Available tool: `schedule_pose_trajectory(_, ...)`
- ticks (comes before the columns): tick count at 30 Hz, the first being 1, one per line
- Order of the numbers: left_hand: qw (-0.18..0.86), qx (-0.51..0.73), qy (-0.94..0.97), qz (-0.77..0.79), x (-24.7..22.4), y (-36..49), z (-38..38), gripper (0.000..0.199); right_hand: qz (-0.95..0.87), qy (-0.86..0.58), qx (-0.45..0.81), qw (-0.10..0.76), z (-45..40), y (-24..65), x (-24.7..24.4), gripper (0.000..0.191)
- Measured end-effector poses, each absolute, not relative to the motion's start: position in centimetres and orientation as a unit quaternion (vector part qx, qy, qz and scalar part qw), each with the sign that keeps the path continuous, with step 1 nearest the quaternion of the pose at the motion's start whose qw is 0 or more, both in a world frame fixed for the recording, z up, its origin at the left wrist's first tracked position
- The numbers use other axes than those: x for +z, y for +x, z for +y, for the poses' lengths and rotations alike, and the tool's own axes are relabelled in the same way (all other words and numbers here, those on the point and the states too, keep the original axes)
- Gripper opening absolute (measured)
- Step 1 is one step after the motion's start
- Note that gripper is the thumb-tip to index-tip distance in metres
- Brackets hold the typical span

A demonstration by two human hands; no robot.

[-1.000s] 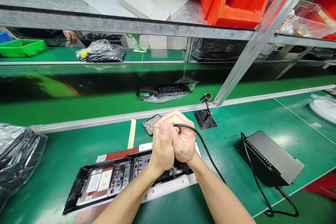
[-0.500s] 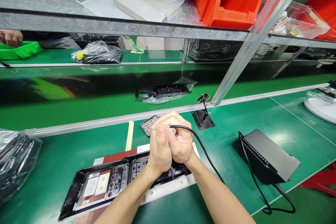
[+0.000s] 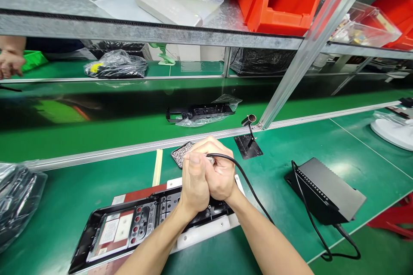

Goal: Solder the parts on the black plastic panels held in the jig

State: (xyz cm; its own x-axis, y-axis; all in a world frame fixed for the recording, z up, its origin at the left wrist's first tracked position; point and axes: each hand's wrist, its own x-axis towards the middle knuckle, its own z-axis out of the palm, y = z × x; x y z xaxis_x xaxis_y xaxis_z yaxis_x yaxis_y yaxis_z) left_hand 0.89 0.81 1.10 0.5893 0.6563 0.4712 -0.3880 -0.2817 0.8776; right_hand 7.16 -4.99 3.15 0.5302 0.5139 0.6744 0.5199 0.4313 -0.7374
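Both my left hand (image 3: 195,182) and my right hand (image 3: 222,174) are closed, pressed together around what looks like a corded electric screwdriver (image 3: 211,159). Only its metal top end shows, with a black cable (image 3: 247,176) running off to the right; body and tip are hidden by my hands. Beneath them lies a long black plastic housing (image 3: 150,219), open side up, in a white and reddish-brown fixture (image 3: 203,234). Just behind my hands sits a small black tray (image 3: 181,154) of small metal screws, partly covered by my fingers.
A ring-topped stand (image 3: 248,144) is behind right. Farther right rests a black power unit (image 3: 325,191) with a looped cable. Bagged parts (image 3: 21,202) lie left. A metal shelf edge (image 3: 155,32) and slanted post (image 3: 290,81) cross above. A co-worker's hand (image 3: 11,62) is far left.
My hands keep the same grip over the housing. The view has shifted slightly. At far left, the co-worker's hand has moved away from the green bin toward the bench edge.
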Motion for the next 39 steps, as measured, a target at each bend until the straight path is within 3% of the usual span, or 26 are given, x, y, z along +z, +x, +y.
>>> schedule_pose_trajectory(30,0.597,0.450,0.658,0.090,0.8,0.8,0.9,0.039,-0.493,-0.527,0.001,0.692,-4.8,7.2,2.9,0.018)
schedule_pose_trajectory(39,0.573,0.426,0.699,0.033,3.5,0.9,0.4,0.054,-0.487,-0.522,-0.003,0.700,-4.8,7.2,3.0,0.017)
